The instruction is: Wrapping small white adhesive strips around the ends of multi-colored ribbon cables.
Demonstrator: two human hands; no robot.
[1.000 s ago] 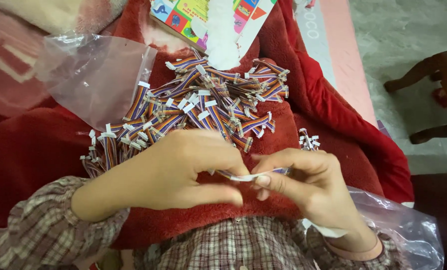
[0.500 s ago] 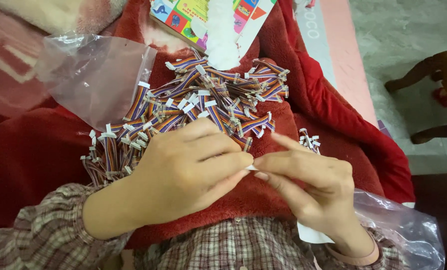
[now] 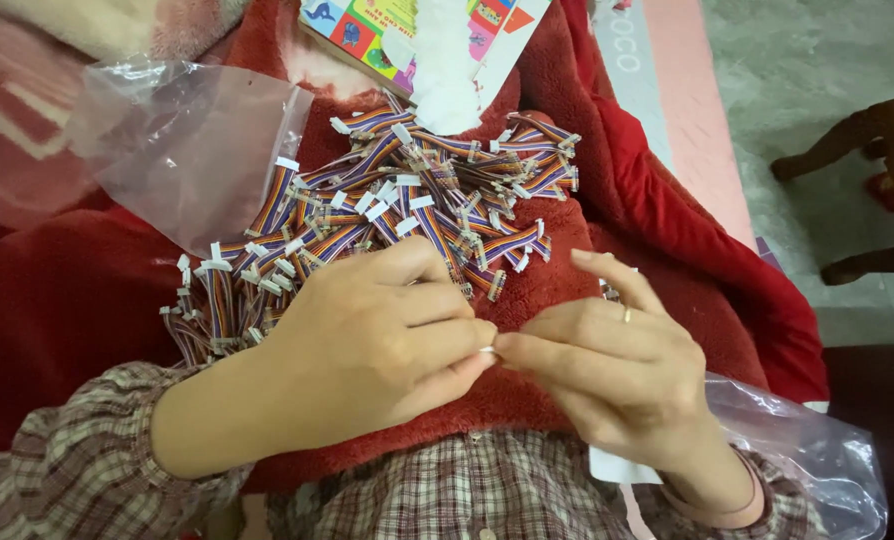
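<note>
— Head view looks straight down at a lap under a red blanket. What can't you make out?

— Mostly the small white piece where the two hands meet. The fingertips cover nearly all of it; only a sliver shows, so I cannot tell its shape or whether a cable hangs from it.

— How are the hands set?

— The left hand is curled, thumb and fingers pinched onto that white piece. The right hand pinches it from the other side, index finger lifted, a ring on one finger. Both grasp it, fingertips touching, low over the blanket and just below the pile.

— And the pile?

— A heap of short ribbon cables, striped in red, orange, blue and purple, each ending in small white connectors. They lie tangled on the blanket, and the left hand hides the heap's near edge.

— Anything cut off?

— A clear plastic bag lies beside the heap at upper left. Another clear bag sits under the right wrist, partly out of frame. A colourful printed card is cropped by the top edge. Plaid sleeves run off the bottom.
</note>
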